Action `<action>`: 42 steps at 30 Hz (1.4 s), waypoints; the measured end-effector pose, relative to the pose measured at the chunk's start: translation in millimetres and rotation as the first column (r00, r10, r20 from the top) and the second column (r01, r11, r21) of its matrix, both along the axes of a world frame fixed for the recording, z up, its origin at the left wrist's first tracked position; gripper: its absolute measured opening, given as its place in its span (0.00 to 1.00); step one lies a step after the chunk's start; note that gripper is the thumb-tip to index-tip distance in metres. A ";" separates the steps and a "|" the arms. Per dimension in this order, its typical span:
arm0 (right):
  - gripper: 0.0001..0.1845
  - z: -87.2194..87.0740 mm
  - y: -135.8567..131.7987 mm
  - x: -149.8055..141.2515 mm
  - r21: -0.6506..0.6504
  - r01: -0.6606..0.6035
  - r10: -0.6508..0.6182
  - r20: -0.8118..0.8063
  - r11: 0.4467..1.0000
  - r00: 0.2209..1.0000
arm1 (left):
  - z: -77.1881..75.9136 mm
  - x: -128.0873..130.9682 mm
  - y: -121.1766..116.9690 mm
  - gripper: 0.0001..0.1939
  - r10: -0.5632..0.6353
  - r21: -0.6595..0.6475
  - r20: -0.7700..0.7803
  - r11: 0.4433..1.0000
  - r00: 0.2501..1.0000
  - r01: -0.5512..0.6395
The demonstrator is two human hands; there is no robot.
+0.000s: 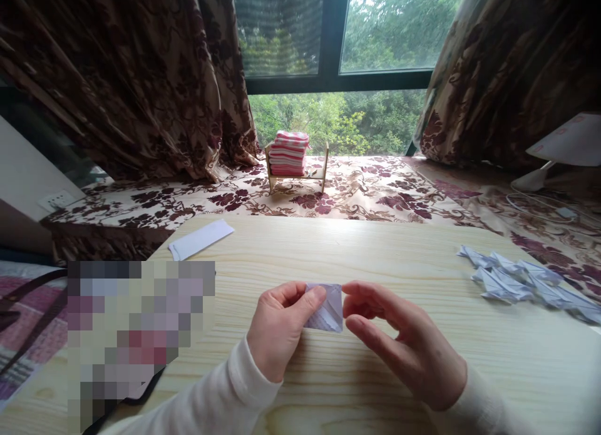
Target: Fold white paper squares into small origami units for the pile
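Observation:
Between the thumb and fingers of my left hand (284, 328) is a small folded piece of paper (332, 310), pale violet-white with a diagonal crease. It is held above the wooden table near the middle. My right hand (404, 338) is just to the right of the paper, thumb and fingers apart and holding nothing. Its fingertips come close to the paper's right edge; whether they touch it I cannot tell. My left fingers are partly hidden behind the paper.
Several folded paper pieces (511, 278) lie at the table's right. A paper strip (201, 239) rests at the far left, above a blurred-out area. Behind the table (375, 247), a small rack (323, 172) with striped cloths (288, 156) stands on the covered sill; a lamp (566, 144) is at right.

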State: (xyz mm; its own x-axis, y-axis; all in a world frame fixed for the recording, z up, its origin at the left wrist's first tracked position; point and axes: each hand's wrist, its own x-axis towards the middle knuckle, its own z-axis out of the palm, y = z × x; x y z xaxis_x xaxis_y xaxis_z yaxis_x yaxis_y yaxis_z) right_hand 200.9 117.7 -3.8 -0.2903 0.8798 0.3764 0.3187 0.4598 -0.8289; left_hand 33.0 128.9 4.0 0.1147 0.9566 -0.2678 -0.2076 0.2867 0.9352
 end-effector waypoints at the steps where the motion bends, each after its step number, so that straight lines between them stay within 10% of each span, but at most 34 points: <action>1: 0.10 0.2 -0.7 -2.1 -0.075 -0.028 0.026 -0.022 0.997 0.999 | -0.8 0.2 -0.3 0.12 0.005 -0.007 0.021 1.000 1.000 -0.005; 12: 0.12 -5.9 -4.4 -12.1 -0.264 -0.090 0.086 -0.028 0.960 0.996 | 4.8 1.1 -3.2 0.13 -0.123 0.033 0.029 0.992 0.992 0.122; 23: 0.15 -10.6 -1.5 -6.3 0.206 0.017 -0.030 0.063 0.978 0.998 | 1.0 0.4 2.4 0.18 -0.020 -0.189 0.243 0.980 0.970 0.068; 42: 0.12 -1.7 -1.3 -3.2 0.366 -0.031 -0.036 0.176 0.930 0.984 | -4.2 3.0 0.6 0.15 -0.071 -0.126 0.208 0.987 0.976 0.099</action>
